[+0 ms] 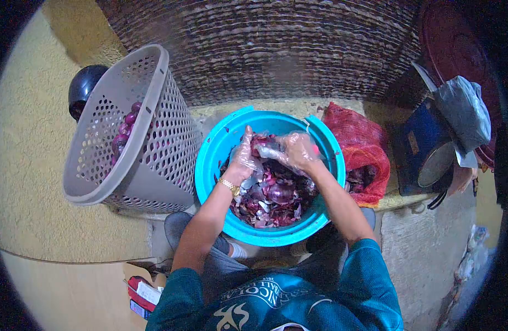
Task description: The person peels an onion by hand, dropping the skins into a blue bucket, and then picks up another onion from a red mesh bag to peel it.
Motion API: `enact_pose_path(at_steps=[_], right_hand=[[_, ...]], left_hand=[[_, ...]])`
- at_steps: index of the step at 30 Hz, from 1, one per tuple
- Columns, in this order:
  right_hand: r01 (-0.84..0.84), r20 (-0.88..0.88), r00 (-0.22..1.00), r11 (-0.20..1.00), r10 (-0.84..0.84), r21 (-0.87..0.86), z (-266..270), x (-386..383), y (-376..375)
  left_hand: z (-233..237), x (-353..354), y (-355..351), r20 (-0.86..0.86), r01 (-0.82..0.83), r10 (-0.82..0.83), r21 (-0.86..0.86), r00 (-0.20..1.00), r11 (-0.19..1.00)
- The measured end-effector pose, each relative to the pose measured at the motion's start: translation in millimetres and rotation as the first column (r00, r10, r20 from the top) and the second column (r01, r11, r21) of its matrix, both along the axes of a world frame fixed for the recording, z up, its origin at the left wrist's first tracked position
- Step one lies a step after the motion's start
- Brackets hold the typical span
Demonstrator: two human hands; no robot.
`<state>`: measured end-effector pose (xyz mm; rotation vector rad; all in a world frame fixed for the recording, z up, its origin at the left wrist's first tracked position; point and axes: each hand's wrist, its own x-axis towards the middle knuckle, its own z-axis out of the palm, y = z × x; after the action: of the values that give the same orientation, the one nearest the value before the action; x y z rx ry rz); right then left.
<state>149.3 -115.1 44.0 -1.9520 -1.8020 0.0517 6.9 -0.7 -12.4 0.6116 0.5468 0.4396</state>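
Note:
Both my hands wear thin clear plastic gloves and work over a turquoise plastic basin [210,160] full of red onion skins [270,207]. My left hand [244,158], with a gold watch at the wrist, and my right hand [299,150] meet at the basin's far side and grip a red onion [262,144] between them. A peeled red onion [280,193] lies among the skins under my right forearm.
A grey perforated basket [154,138] tilts at the left with several red onions [124,132] inside. A red mesh sack [360,144] of onions lies to the right, beside a blue container [425,146] and a grey plastic bag [465,113]. A woven wall stands behind.

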Motion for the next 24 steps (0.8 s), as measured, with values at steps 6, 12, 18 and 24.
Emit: enact_pose_path(at_steps=[6, 12, 18, 24], right_hand=[[-0.084, 0.077, 0.992, 0.988, 0.095, -0.133, -1.8, 2.7, 1.8], [-0.182, 0.142, 0.962, 0.938, 0.232, -0.295, -5.4, 4.4, -0.4], [-0.228, 0.120, 0.949, 0.900, 0.290, -0.373, -6.7, 10.4, 0.5], [0.032, 0.033, 0.999, 0.999, -0.032, -0.004, 11.3, 2.8, -7.3]], left_hand=[[5.1, -2.3, -1.7, 0.037, -0.011, 0.012, -0.023, 0.999, 1.000], [20.0, -3.2, -7.9, -0.060, -0.176, 0.174, -0.035, 0.983, 0.984], [13.1, -4.2, -3.7, -0.076, -0.136, 0.135, 0.000, 0.988, 0.991], [17.5, -5.7, -4.2, -0.043, -0.038, 0.033, -0.107, 0.999, 0.994]])
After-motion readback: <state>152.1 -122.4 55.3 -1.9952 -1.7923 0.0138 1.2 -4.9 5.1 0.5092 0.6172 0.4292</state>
